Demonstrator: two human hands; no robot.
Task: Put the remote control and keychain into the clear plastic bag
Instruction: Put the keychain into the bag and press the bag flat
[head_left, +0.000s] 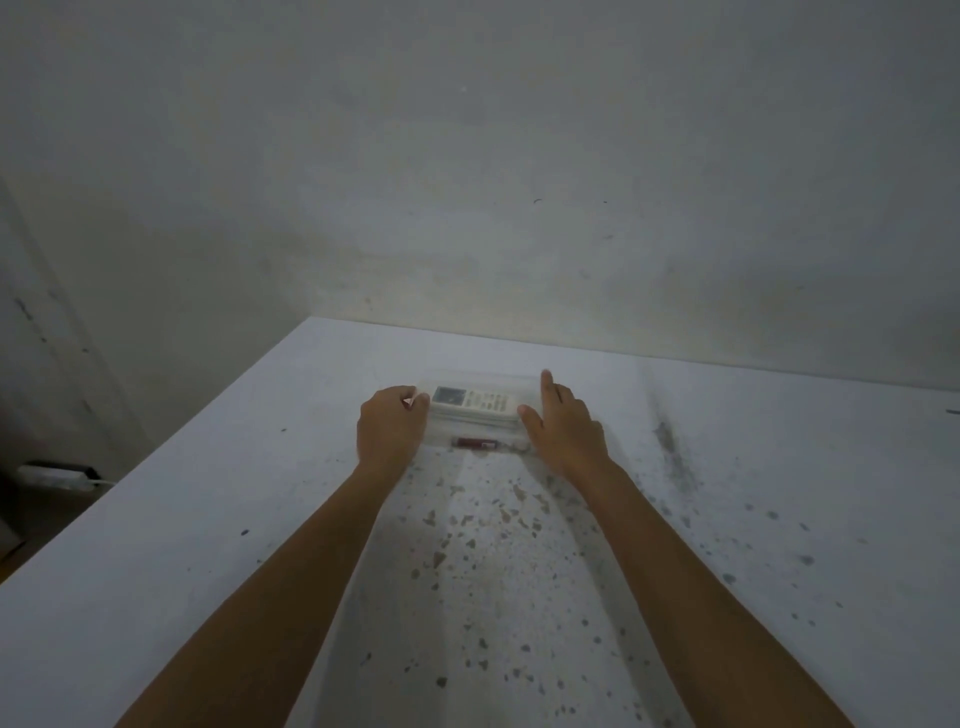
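Note:
A clear plastic bag (480, 376) lies flat on the white table (208, 519), far out in front of me. Inside it I see the white remote control (475, 401) lying sideways, with its screen to the left. Nearer to me under the plastic lies the dark red keychain (475, 443). My left hand (389, 426) is at the bag's left edge with its fingers curled on the plastic. My right hand (563, 426) rests flat on the bag's right edge, with its fingers straight and pointing away from me.
The table is stained with dark specks in front of me and a dark streak (670, 447) on the right. A grey wall (467, 182) stands right behind the table. On the floor at the left lies a white power strip (52, 475).

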